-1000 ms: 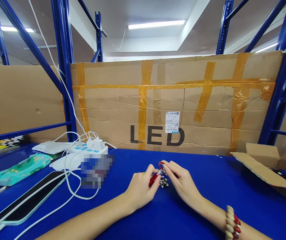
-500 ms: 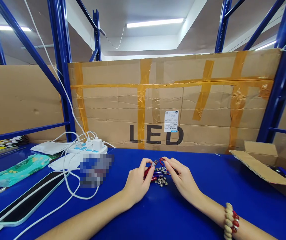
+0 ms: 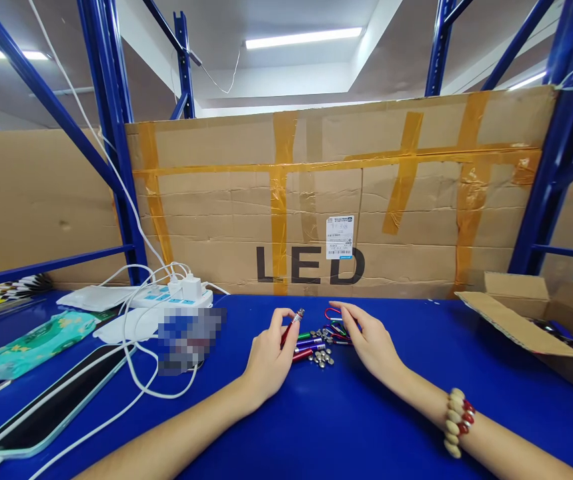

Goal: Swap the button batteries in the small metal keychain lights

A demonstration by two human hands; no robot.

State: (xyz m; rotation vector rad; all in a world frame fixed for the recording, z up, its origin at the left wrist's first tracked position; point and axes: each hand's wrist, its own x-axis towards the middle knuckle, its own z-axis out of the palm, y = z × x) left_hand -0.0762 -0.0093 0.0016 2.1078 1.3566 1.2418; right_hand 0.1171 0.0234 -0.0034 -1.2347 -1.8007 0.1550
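My left hand [image 3: 269, 357] pinches a slim red metal tube with a silver end [image 3: 297, 316], looking like a mini torch, tilted up between thumb and fingers. Opposite it, my right hand [image 3: 373, 337] has its thumb and fingertips closed on a red carabiner clip [image 3: 332, 309]; the fingers partly hide it. Other clips [image 3: 337, 328] lie under those fingertips. Between the hands rest a green tube [image 3: 305, 336], purple tubes [image 3: 310, 347] and another red tube [image 3: 302, 356] on the blue table. Several small silver button cells [image 3: 323, 359] are scattered beside them.
At the left are a white power strip [image 3: 186, 303] with looping cables, a phone [image 3: 51, 400] and a green packet [image 3: 31, 343]. An open cardboard box [image 3: 521, 327] stands at the right. A large cardboard sheet [image 3: 236, 220] closes off the back.
My hands have moved apart: the left has drawn the red tube back to the left, away from the red clip. The right hand has shifted slightly right, with the clip above the other clips.
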